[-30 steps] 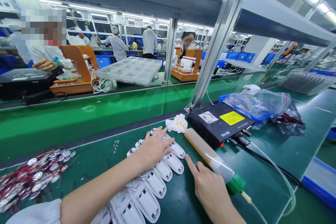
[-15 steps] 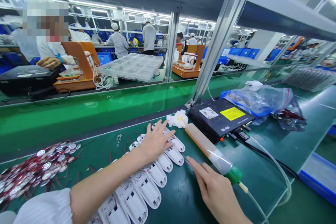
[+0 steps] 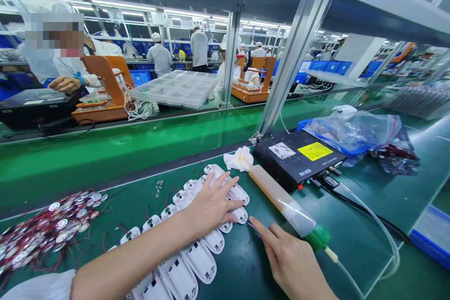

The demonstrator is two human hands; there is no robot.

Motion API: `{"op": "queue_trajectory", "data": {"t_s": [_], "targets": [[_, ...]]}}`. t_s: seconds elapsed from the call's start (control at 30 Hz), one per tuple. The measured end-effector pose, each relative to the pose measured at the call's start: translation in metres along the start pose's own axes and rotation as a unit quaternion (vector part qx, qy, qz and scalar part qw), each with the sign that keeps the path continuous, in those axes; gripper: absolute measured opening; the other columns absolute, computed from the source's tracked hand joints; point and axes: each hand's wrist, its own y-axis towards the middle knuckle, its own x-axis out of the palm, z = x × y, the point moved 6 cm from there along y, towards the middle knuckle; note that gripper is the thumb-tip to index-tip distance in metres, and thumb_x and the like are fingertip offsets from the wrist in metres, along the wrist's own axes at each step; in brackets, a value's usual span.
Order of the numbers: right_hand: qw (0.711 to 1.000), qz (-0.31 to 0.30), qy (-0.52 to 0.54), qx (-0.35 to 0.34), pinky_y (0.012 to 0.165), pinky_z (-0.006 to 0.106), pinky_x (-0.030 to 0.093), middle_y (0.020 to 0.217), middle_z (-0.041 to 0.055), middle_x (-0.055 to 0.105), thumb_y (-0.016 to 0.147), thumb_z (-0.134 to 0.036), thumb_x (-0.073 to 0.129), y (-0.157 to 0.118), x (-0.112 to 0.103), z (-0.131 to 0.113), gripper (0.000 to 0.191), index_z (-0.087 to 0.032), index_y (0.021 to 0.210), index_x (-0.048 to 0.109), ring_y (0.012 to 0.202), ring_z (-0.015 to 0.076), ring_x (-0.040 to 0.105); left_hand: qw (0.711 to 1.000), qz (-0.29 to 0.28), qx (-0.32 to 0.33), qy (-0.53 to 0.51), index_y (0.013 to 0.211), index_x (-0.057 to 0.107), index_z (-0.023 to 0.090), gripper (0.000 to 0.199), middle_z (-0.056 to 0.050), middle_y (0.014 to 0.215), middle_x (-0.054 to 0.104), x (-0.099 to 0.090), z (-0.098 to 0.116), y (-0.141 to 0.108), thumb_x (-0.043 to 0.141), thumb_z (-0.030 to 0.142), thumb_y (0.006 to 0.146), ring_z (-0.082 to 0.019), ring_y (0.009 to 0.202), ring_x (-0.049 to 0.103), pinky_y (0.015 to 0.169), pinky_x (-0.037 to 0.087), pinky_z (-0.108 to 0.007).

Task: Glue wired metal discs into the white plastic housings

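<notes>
A slanting row of white plastic shells (image 3: 200,262) lies on the green bench. My left hand (image 3: 211,204) is spread over the upper part of the row, fingers apart, its fingertips on the shells at the far end. Just right of the row, my right hand (image 3: 288,253) is closed on a thin tool (image 3: 251,223), whose tip is beside the end of a shell; most of the tool is hidden by the fingers. Thin red wires stick out from the far ends of the shells.
Round metal discs with red wires (image 3: 52,225) are heaped at left. Right of my hands lie a glue syringe (image 3: 281,199), crumpled tissue (image 3: 239,158), a black controller box (image 3: 298,154) and plastic bags (image 3: 355,131). A metal post (image 3: 295,51) rises behind. People work across the line.
My left hand has shifted slightly right and down along the shells. My right hand has hardly moved. The view has turned a little.
</notes>
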Motion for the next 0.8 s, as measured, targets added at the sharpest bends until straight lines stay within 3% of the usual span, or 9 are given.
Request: {"op": "queue_trajectory", "data": {"t_s": [0.33,0.57,0.8], "targets": [[0.999,0.009,-0.039,-0.018,0.039,0.026,0.021,0.059,-0.0005,0.049,0.067,0.006,0.029,0.004,-0.003,-0.012,0.051,-0.012,0.105,0.057,0.043,0.01,0.048,1.0,-0.024,-0.017,-0.005,0.114,0.059,0.034,0.036,-0.009,0.14,0.035,-0.003,0.001,0.002,0.059,0.045,0.08,-0.036,0.131,0.023,0.101,0.02,-0.062],[0.999,0.044,-0.024,-0.003,0.038,0.019,0.029,0.063,-0.002,0.05,0.084,-0.004,0.024,-0.003,-0.009,-0.009,0.042,-0.012,0.113,0.052,0.041,0.0061,0.048,1.0,-0.015,-0.02,0.003,0.12,0.054,0.033,0.041,-0.012,0.14,0.035,-0.011,0.006,-0.003,0.056,0.046,0.081,-0.035,0.129,0.028,0.099,0.027,-0.06],[0.999,0.005,0.035,-0.022,0.041,0.018,0.032,0.066,-0.0024,0.049,0.089,-0.011,0.026,0.0,-0.003,-0.029,0.039,-0.017,0.117,0.052,0.046,0.0061,0.05,0.999,-0.012,-0.031,0.018,0.112,0.06,0.032,0.031,-0.01,0.142,0.032,-0.034,-0.008,-0.027,0.06,0.038,0.081,-0.037,0.131,0.021,0.099,0.022,-0.062]]}}
